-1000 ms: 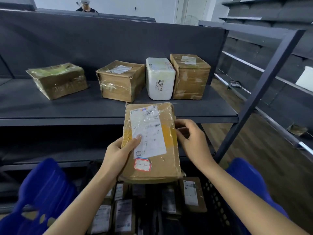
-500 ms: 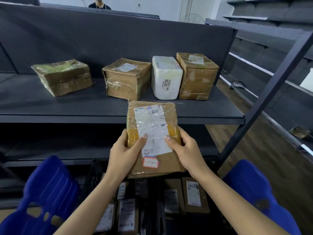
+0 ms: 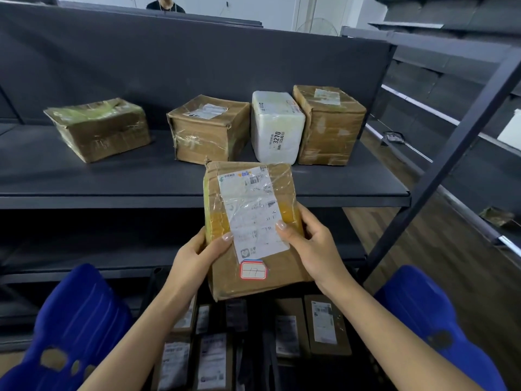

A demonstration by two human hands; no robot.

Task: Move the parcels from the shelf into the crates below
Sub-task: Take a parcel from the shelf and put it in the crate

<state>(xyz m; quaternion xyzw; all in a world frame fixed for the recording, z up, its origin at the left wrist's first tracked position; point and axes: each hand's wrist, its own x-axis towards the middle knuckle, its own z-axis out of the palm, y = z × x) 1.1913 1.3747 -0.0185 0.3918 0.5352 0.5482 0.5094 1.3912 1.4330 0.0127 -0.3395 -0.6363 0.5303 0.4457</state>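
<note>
I hold a flat brown taped parcel [image 3: 253,227] with a white shipping label in front of the shelf edge, above the crate. My left hand [image 3: 197,255] grips its left side with the thumb on the label. My right hand [image 3: 310,246] grips its right side, thumb on the label too. On the dark shelf [image 3: 84,190] stand a green-taped box [image 3: 98,128], a brown box [image 3: 208,128], a white parcel [image 3: 276,125] and a taller brown box [image 3: 329,122]. The black crate [image 3: 158,280] below holds several labelled parcels [image 3: 324,325].
Blue crates sit low at the left [image 3: 70,328] and right [image 3: 428,314]. A slanted dark shelf post [image 3: 439,167] runs down the right side. More shelving [image 3: 465,88] stands at the right over a wooden floor. A person's upper body [image 3: 166,5] shows behind the shelf back.
My right hand has closed onto the parcel's right side, where it was off the parcel a second ago. The parcel sits slightly higher and more upright in both hands.
</note>
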